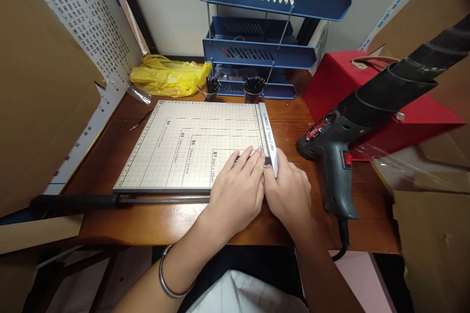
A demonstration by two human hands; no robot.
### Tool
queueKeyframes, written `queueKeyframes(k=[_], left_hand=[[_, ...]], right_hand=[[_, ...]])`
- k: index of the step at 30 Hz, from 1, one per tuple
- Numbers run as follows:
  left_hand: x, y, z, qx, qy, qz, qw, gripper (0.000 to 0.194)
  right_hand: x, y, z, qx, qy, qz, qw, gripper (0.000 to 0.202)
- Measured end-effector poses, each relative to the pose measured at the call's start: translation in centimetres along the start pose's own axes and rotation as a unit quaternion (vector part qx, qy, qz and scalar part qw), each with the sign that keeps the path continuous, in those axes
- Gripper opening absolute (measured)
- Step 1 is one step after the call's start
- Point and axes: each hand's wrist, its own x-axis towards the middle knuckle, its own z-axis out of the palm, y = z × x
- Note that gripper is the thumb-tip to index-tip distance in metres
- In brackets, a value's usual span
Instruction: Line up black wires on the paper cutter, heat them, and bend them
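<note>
A paper cutter with printed size lines lies flat on the wooden table, its black-handled blade arm along the near edge. My left hand rests palm down on the cutter's lower right part, fingers stretched forward. Under and beside its fingertips show thin black strands, which reach the metal edge strip. My right hand is closed at the strip's near end, thumb beside the strands, touching my left hand. What lies under my left palm is hidden.
A heat gun stands at the right before a red box. Behind the cutter are two cups of black strands, a yellow bag and a blue tray rack. Cardboard is at the right.
</note>
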Motion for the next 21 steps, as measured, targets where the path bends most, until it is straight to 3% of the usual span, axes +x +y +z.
queueKeyframes(k=[15,21], left_hand=[[-0.01,-0.18,-0.01,-0.007,-0.01,0.003,1.0,0.052],[-0.54,-0.29,-0.58,-0.008,0.025,-0.001,1.0,0.053]], right_hand=[[-0.14,0.07,-0.03,-0.001,0.007,-0.007,1.0,0.05],[-0.09,0.12,-0.1,0.002,0.0,-0.005,1.0,0.053]])
